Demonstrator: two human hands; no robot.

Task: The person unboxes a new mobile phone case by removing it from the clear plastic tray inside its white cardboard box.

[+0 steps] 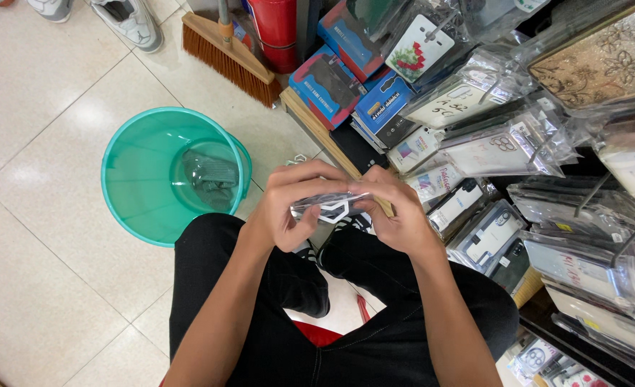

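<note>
Holding a bagged phone case [330, 206] above the lap, the left hand [289, 208] and right hand [396, 211] are each closed on one end. Its long axis runs 9 to 3 o'clock; which face is up is unclear. Slick film could slip, dropping it toward the teal bucket [127, 215] at 9 o'clock.

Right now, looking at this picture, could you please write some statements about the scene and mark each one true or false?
1. Both hands, left hand and right hand, hold one clear plastic-wrapped phone case. True.
2. The green bucket is lying on its side. False: it stands upright on the floor.
3. A broom stands beyond the bucket. True.
4. The person wears white trousers. False: the trousers are black.
</note>
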